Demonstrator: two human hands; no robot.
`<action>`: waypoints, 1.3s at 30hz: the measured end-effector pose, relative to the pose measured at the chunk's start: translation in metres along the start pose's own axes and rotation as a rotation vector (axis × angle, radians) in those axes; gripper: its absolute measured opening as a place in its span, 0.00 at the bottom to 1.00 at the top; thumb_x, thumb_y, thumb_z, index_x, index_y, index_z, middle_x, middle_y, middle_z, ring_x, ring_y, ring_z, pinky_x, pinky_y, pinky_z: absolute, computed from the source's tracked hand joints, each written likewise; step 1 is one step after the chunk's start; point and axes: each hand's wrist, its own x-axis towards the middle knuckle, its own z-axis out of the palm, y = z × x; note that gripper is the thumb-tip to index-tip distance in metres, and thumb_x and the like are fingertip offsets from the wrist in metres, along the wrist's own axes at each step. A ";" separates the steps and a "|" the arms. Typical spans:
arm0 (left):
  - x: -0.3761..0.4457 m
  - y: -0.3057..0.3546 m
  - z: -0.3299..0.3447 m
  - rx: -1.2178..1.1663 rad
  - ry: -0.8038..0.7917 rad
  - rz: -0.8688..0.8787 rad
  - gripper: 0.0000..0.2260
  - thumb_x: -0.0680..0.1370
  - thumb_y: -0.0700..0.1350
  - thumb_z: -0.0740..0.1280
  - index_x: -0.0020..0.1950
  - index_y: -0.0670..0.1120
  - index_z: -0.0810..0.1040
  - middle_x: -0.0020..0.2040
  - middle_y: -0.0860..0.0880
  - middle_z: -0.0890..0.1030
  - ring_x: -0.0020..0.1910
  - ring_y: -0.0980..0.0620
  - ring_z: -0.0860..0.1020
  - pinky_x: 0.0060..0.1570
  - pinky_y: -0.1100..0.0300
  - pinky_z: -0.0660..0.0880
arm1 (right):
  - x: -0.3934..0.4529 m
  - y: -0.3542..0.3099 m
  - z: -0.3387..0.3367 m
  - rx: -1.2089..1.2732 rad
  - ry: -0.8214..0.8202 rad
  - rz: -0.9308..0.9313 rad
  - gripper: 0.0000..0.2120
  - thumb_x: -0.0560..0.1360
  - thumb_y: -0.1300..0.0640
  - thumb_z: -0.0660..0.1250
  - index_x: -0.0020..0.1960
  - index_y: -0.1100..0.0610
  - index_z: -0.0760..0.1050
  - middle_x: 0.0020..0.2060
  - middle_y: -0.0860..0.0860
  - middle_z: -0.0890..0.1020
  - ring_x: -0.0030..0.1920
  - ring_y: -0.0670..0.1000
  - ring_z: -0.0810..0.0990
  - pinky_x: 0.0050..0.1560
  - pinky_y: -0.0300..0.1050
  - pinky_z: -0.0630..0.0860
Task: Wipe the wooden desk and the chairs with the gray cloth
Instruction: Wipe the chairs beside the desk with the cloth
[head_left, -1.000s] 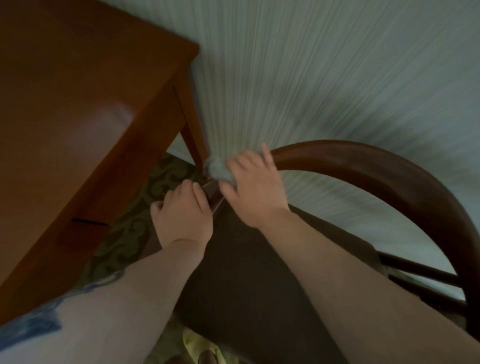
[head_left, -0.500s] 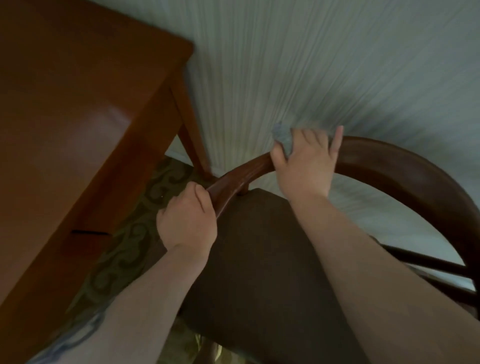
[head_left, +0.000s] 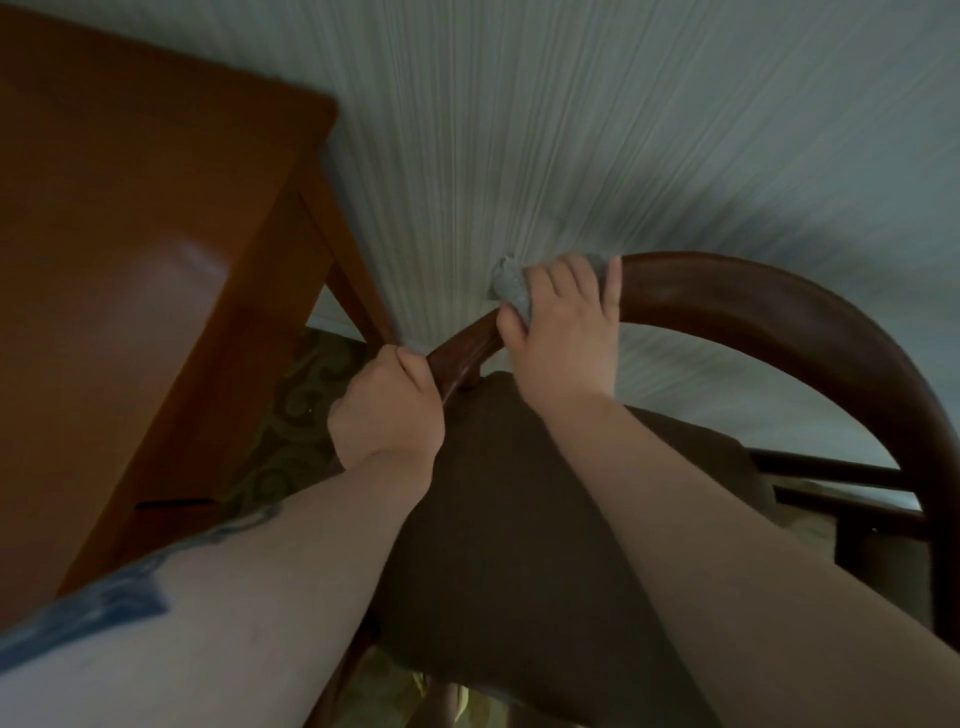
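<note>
Striped wall (head_left: 571, 130), table (head_left: 130, 260) at left | chair rail (head_left: 753, 306) | R hand (head_left: 563, 322) w/ cloth (head_left: 511, 288) slid back left since 0.5 s ago | L hand (head_left: 387, 410) grips rail end | rail wipe ongoing, back-and-forth.

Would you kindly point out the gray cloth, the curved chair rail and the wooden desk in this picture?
gray cloth (head_left: 511, 288): head view, on the bunched part showing left of the right hand's fingers.
curved chair rail (head_left: 753, 306): head view, on the top of the arch.
wooden desk (head_left: 130, 249): head view, on the bare top surface.
</note>
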 end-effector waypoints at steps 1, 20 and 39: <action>0.000 -0.001 0.001 0.013 -0.010 0.002 0.16 0.82 0.51 0.49 0.38 0.49 0.68 0.34 0.49 0.73 0.31 0.52 0.70 0.36 0.55 0.70 | -0.006 -0.012 0.001 0.003 -0.039 -0.016 0.23 0.77 0.45 0.53 0.65 0.55 0.73 0.62 0.53 0.76 0.71 0.55 0.66 0.75 0.60 0.45; -0.001 0.001 -0.001 0.050 -0.028 0.012 0.15 0.80 0.53 0.48 0.39 0.50 0.69 0.33 0.52 0.71 0.33 0.53 0.71 0.37 0.55 0.72 | 0.020 -0.024 -0.018 -0.076 -0.393 -0.320 0.27 0.80 0.38 0.45 0.62 0.52 0.75 0.51 0.51 0.80 0.61 0.53 0.74 0.75 0.55 0.39; 0.000 -0.003 0.001 0.032 0.014 0.069 0.17 0.80 0.51 0.45 0.37 0.50 0.67 0.31 0.52 0.68 0.30 0.52 0.69 0.33 0.57 0.63 | 0.000 0.029 0.003 -0.067 -0.038 -0.332 0.22 0.79 0.46 0.57 0.67 0.57 0.72 0.63 0.53 0.77 0.69 0.55 0.68 0.75 0.57 0.44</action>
